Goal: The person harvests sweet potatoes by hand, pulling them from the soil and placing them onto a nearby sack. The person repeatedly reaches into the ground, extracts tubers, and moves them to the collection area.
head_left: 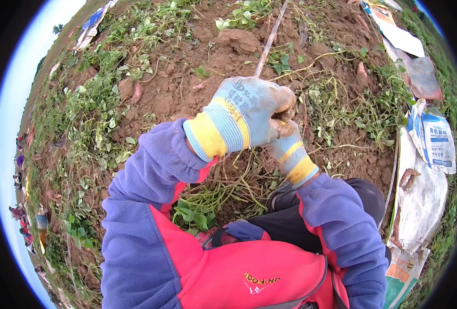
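Both my hands wear light-blue knit gloves with yellow bands, smeared with soil. They meet in front of me over the dug ground, fingers curled in close together. My left hand (244,110) is closed, back of the hand upward. Just below and to the right, my right hand (286,146) is closed too, partly covered by the left. A small brown, soil-coated lump (287,114) shows between the fingers; its kind is too hidden to tell. Pulled green vines (228,190) lie beneath my hands, by my bent leg.
Reddish sweet potatoes (137,91) lie scattered on brown soil among leafy vines (336,98). A narrow pale strip (272,41) runs away from my hands. White printed sacks (424,201) lie along the right. At the far left, people (22,221) are in the field.
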The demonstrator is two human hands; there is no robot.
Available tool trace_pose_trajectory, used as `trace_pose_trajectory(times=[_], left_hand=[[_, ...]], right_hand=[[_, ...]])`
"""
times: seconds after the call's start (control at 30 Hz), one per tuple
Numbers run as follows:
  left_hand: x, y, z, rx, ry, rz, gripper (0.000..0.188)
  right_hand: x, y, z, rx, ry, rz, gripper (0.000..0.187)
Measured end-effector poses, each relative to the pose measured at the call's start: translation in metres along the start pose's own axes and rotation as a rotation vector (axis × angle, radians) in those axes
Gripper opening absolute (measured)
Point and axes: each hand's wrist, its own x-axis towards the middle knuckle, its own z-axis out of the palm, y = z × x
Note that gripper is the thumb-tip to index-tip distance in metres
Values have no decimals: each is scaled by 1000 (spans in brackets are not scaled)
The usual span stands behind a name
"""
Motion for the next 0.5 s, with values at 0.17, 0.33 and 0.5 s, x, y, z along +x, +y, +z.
trace_pose_trajectory(times=[0.17,0.33,0.5], left_hand=[[-7,-71,0,-475,-38,-278,58],[-80,-151,80,-291,-443,-365,54],[-100,-141,153,55,-208,-548,24]], right_hand=[[-8,-20,-17,34,453,163,24],[-7,-16,-13,47,455,168,26],[-11,-3,-5,-204,282,-48,28]])
